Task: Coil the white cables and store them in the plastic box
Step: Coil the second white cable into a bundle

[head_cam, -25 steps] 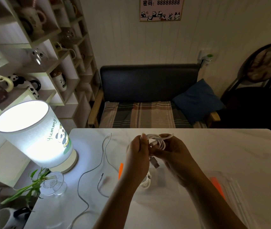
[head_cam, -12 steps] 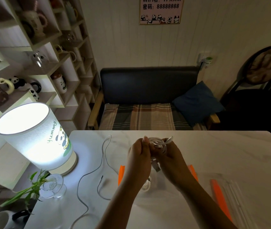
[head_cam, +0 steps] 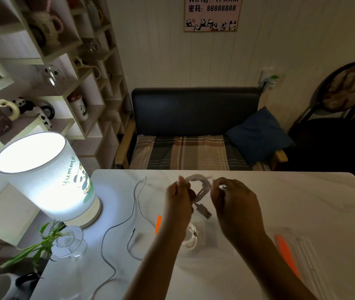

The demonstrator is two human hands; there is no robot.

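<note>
Head view: both hands, left hand [head_cam: 177,198] and right hand [head_cam: 234,197], pinch the half-coiled white cable [head_cam: 202,184]; next, probably tuck the end, then drop it in the plastic box [head_cam: 207,241].

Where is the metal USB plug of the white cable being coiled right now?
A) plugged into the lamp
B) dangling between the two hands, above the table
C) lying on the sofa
B: the USB plug hangs free below the coiled white cable, which the left hand and right hand both hold.
</note>
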